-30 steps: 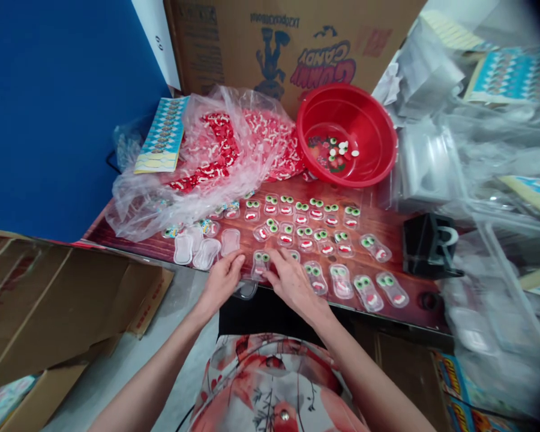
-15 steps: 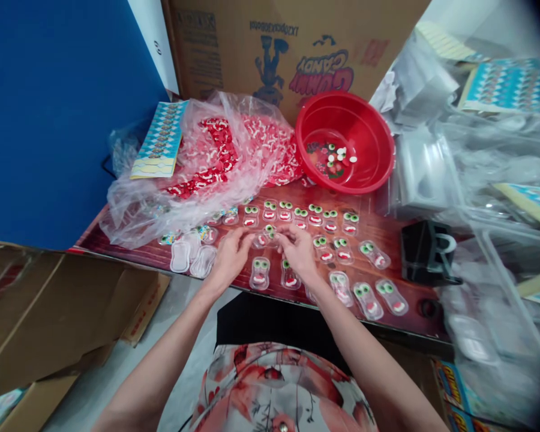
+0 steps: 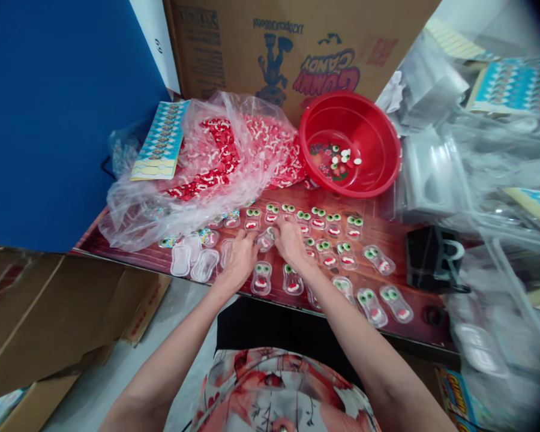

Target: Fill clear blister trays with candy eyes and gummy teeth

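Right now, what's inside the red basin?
In the red basin, a few small white pieces, some with green eye-like markings, lie on the bottom, near a floral-looking pattern. What is directly beneath them is covered.

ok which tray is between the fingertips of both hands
The tilted tray just beyond the nearest row's leftmost filled tray: it alone sits between the fingertips of the left hand and right hand.
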`<state>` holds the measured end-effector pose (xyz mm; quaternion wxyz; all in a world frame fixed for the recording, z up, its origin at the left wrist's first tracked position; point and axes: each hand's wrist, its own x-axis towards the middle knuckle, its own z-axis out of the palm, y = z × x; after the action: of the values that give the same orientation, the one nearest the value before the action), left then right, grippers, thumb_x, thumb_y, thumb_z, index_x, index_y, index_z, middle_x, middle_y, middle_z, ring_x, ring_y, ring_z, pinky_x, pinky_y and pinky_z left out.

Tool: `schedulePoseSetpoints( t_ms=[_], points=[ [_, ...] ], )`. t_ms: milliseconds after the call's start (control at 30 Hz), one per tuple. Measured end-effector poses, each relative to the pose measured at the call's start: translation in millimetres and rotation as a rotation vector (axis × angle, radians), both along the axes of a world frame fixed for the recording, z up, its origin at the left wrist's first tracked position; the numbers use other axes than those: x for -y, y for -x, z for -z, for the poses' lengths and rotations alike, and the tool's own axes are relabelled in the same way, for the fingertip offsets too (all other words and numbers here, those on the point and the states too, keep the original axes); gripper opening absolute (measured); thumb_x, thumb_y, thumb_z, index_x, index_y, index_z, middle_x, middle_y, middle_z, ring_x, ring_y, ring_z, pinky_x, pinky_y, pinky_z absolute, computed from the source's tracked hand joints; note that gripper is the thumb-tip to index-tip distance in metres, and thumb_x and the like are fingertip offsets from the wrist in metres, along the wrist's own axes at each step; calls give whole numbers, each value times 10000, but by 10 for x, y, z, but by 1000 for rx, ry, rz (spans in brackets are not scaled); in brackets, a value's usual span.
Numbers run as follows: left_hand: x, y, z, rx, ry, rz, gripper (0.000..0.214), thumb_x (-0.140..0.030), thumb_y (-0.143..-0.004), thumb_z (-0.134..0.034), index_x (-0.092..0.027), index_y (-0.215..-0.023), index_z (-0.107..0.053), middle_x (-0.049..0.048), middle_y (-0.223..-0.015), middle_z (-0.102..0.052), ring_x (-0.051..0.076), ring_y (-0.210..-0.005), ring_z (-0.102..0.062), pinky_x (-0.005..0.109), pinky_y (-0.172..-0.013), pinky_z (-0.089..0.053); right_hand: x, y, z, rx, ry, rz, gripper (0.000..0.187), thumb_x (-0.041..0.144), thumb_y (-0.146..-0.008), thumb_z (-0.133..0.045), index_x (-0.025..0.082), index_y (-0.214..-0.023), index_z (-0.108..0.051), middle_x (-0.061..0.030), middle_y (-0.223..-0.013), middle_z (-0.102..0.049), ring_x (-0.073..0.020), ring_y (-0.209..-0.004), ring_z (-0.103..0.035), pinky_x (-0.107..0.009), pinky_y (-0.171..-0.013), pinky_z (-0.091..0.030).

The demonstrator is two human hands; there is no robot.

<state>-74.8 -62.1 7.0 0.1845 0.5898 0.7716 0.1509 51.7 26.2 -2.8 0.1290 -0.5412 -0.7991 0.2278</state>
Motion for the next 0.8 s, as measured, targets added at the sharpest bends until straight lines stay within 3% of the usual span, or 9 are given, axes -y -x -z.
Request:
schedulePoseSetpoints(
  t_ms=[300,633,800],
  points=[
    [21,26,27,26,-15,2,357,-210,-926,-532,-165,-1256,-659,125,-1139,-642,246,-981,-650,344,-875,-490,108,54,-93,25,35,-54,235,125,-905,-489,120,-1029,-688,-122,-1005,-664,-201,-858,-599,-272,-750,-418],
    [199,82,101,-5,-13,35,383,-251,-898,-594,-203,-1274,-647,109,-1130,-593,252,-1039,-605,363,-935,-479,170,104,-41,-31,97,-110,218,107,-866,-513,131,-980,-697,-83,-942,-654,-176,-824,-579,-261,-742,-420],
    [220,95,153,46,-29,65,369,-237,-891,-602,-188,-1252,-655,116,-1153,-556,245,-1029,-594,364,-930,-490,182,114,-43,9,82,-115,216,137,-883,-510,141,-1005,-689,-102,-1016,-632,-187,-855,-576,-275,-755,-433]
  ],
)
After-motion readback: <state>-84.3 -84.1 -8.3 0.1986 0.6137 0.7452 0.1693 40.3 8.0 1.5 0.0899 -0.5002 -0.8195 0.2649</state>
